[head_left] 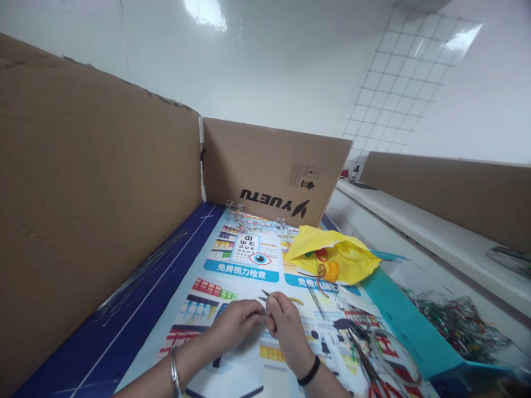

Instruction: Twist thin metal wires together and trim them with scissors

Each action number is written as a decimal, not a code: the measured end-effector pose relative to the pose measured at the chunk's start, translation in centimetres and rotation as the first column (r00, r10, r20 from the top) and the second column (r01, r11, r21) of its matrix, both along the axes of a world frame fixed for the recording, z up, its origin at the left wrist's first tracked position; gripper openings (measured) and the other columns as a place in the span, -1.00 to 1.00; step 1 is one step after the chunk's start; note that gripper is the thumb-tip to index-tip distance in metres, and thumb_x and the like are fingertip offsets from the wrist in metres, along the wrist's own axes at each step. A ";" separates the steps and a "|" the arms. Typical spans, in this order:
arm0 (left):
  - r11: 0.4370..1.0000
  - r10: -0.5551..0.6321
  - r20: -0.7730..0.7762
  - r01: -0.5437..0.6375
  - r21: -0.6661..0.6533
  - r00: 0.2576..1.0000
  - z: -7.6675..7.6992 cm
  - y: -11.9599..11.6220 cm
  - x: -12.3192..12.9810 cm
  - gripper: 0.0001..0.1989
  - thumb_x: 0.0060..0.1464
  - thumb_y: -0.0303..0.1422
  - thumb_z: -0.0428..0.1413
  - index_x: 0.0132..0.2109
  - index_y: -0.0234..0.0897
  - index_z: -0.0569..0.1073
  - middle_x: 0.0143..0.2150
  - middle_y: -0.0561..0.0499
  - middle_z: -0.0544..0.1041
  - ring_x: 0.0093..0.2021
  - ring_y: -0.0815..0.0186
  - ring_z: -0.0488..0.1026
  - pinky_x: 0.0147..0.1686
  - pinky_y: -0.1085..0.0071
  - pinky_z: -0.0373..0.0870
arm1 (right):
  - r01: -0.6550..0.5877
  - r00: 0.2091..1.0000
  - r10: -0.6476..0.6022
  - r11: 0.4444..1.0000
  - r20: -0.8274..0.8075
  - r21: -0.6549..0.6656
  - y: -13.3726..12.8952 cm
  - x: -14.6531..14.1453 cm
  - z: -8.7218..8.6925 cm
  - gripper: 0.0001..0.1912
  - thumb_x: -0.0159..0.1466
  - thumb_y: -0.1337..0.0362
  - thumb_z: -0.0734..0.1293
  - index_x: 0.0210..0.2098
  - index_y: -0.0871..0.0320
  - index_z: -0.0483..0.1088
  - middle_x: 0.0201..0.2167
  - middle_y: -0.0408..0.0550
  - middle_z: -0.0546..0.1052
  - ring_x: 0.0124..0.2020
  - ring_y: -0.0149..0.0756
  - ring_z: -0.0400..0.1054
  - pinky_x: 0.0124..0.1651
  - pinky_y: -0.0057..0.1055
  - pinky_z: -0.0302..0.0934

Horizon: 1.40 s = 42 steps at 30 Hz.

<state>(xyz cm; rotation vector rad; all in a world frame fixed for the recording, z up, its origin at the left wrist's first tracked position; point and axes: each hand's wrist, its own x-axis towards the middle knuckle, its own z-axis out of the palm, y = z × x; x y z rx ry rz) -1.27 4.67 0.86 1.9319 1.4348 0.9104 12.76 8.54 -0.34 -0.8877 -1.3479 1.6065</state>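
My left hand (240, 320) and my right hand (285, 323) meet fingertip to fingertip at the middle of the printed table cover. Both are closed in a pinch, and whatever lies between the fingers is too small to make out. Just behind them lies a tool with dark pointed jaws (264, 294) and a yellow handle (296, 300), partly hidden by my right hand. Several thin wires (317, 303) rest to the right of it. Farther back, a yellow bag (352, 257) gapes toward me, with red, orange and green thread at its mouth.
Cardboard walls stand at the left (99, 182) and back (265, 166). Scissors (369, 367) and a wire coil (394, 354) lie at the right front. Tangled wire pieces (460, 323) fill a teal-edged box. Long thin wires (145, 265) lie along the left wall; small wire pieces (240, 218) sit at the back.
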 end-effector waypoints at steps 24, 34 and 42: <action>0.889 0.106 -0.288 0.039 0.456 0.952 -0.3 0.0 -1.2 -0.82 0.07 -0.54 -0.10 -0.28 -0.29 0.38 -0.47 0.01 0.36 -0.39 0.34 0.28 -0.40 0.44 0.21 | -0.308 0.860 0.139 0.908 -0.491 -0.283 1.2 1.2 -0.2 -0.79 0.15 0.25 0.33 -0.23 0.19 0.34 -0.49 -0.20 0.31 -0.68 -0.64 -0.03 -0.68 -0.62 -0.30; 0.869 0.104 -0.289 0.054 0.492 0.952 -0.1 0.0 -1.3 -0.81 0.07 -0.53 -0.10 -0.29 -0.29 0.40 -0.49 0.01 0.37 -0.42 0.34 0.29 -0.43 0.44 0.21 | -0.311 0.869 0.149 0.907 -0.472 -0.285 1.0 1.1 0.0 -0.81 0.14 0.21 0.34 -0.34 0.14 0.25 -0.53 -0.24 0.28 -0.69 -0.62 -0.05 -0.68 -0.61 -0.30; 0.866 0.102 -0.313 0.070 0.495 0.944 -0.2 0.0 -1.3 -0.81 0.08 -0.52 -0.10 -0.30 -0.29 0.40 -0.49 0.01 0.38 -0.41 0.33 0.29 -0.41 0.43 0.21 | -0.288 0.875 0.147 0.924 -0.461 -0.253 1.2 1.2 -0.1 -0.79 0.10 0.22 0.37 -0.32 0.16 0.30 -0.50 -0.22 0.28 -0.66 -0.62 -0.04 -0.67 -0.61 -0.30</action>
